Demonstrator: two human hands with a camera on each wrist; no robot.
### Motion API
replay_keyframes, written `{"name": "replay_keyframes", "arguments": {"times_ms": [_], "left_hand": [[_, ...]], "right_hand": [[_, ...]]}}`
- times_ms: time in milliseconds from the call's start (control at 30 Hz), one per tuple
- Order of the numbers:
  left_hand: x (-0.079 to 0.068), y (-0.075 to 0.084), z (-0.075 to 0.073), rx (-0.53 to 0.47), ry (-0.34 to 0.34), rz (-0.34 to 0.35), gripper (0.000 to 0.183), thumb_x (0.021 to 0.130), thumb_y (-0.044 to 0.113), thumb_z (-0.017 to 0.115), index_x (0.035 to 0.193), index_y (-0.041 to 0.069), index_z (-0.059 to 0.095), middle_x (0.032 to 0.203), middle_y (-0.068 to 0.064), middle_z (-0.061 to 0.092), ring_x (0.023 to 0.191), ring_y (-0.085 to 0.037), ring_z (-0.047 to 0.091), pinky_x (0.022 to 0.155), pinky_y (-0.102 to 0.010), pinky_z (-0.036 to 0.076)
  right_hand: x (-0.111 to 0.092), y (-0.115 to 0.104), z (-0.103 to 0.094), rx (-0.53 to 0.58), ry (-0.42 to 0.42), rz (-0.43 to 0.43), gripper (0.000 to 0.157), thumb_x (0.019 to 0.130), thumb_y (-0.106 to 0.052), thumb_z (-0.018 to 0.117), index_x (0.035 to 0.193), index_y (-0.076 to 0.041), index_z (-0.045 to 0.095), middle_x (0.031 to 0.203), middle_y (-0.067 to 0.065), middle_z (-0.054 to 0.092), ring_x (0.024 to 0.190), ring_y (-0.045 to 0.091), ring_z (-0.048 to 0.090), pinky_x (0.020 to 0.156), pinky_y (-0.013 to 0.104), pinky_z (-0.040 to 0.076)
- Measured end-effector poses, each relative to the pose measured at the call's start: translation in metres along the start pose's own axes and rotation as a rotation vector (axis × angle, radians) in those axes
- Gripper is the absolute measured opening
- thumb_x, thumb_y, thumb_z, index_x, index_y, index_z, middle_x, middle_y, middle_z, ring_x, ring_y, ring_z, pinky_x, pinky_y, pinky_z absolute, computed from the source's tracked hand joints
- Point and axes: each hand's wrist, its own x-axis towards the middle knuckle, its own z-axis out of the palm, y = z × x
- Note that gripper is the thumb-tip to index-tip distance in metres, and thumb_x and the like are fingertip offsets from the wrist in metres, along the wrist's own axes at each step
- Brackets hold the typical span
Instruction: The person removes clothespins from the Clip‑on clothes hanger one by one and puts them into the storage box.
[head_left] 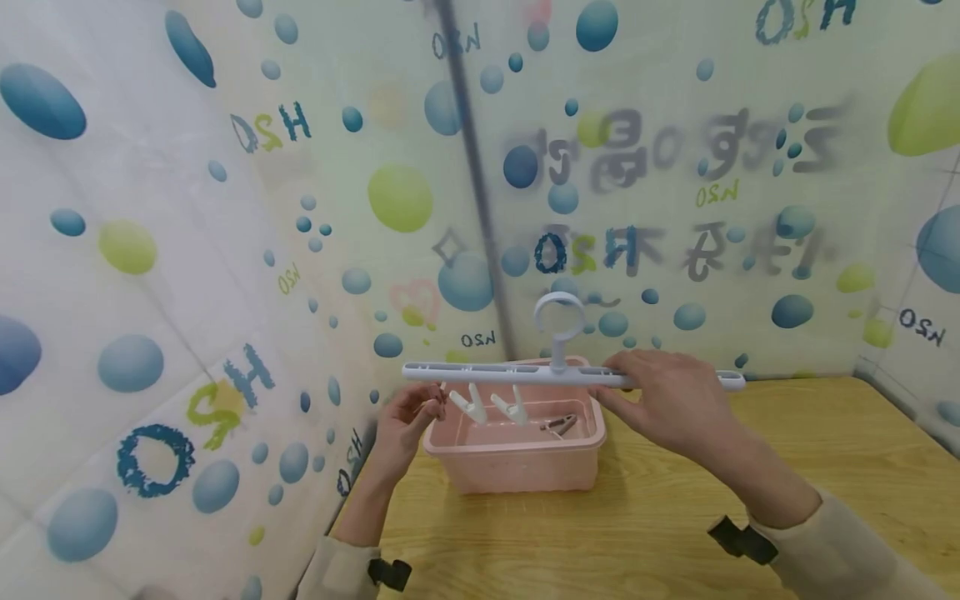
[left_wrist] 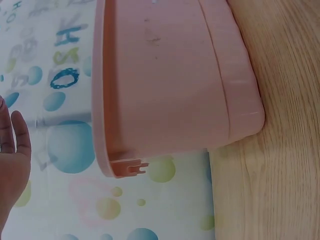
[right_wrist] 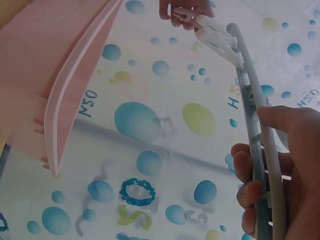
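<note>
My right hand [head_left: 678,404] grips a light grey hanger bar [head_left: 495,374] with a round hook [head_left: 559,315] on top, holding it level above the pink bin. Two white clothespins [head_left: 469,405] hang under the bar's left half; in the right wrist view the white clothespins [right_wrist: 217,40] overlap near its far end. Just left of them, my left hand [head_left: 405,425] pinches a pink clothespin [right_wrist: 186,15], mostly covered by fingers in the head view. The left wrist view catches only part of the left hand [left_wrist: 12,150].
The pink bin [head_left: 517,468] stands on a wooden table [head_left: 645,533] with a brownish clothespin [head_left: 558,424] inside. Behind and to the left hangs a sheet [head_left: 420,108] printed with blue and green dots. A dark vertical pole shows through it.
</note>
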Motion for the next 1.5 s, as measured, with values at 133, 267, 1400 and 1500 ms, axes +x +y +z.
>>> {"name": "replay_keyframes", "arguments": {"times_ms": [133,267,1400,1500], "left_hand": [[0.006,-0.005,0.002,0.066,0.007,-0.023,0.023,0.098,0.013,0.063,0.115,-0.002,0.058,0.103,0.004,0.065,0.091,-0.009,0.064,0.082,-0.025,0.055],[0.011,-0.011,0.004,0.129,-0.007,-0.026,0.019,0.098,0.013,0.064,0.111,0.000,0.060,0.101,0.005,0.067,0.087,-0.009,0.065,0.082,-0.029,0.056],[0.023,-0.032,0.015,0.238,-0.154,-0.238,0.035,0.092,0.008,0.070,0.126,0.009,0.063,0.110,-0.008,0.068,0.093,-0.011,0.068,0.085,-0.026,0.055],[0.023,-0.031,0.015,0.236,-0.155,-0.243,0.035,0.092,0.008,0.071,0.126,0.009,0.062,0.110,-0.008,0.067,0.095,-0.011,0.069,0.085,-0.026,0.055]], "right_hand": [[-0.001,0.000,0.001,0.001,-0.002,-0.003,0.034,0.090,-0.051,0.068,0.104,-0.020,0.071,0.087,-0.007,0.073,0.066,0.009,0.062,0.053,0.028,0.043],[-0.002,0.000,0.001,0.002,0.008,-0.003,0.034,0.089,-0.050,0.069,0.104,-0.020,0.072,0.089,-0.006,0.074,0.068,0.010,0.064,0.054,0.029,0.045],[-0.005,0.000,-0.001,-0.012,-0.032,0.021,0.037,0.090,-0.054,0.066,0.106,-0.020,0.072,0.090,-0.006,0.074,0.070,0.013,0.066,0.058,0.033,0.048],[-0.006,0.001,-0.002,-0.013,-0.032,0.026,0.037,0.090,-0.054,0.066,0.106,-0.021,0.072,0.090,-0.006,0.074,0.070,0.012,0.065,0.058,0.033,0.048]]}}
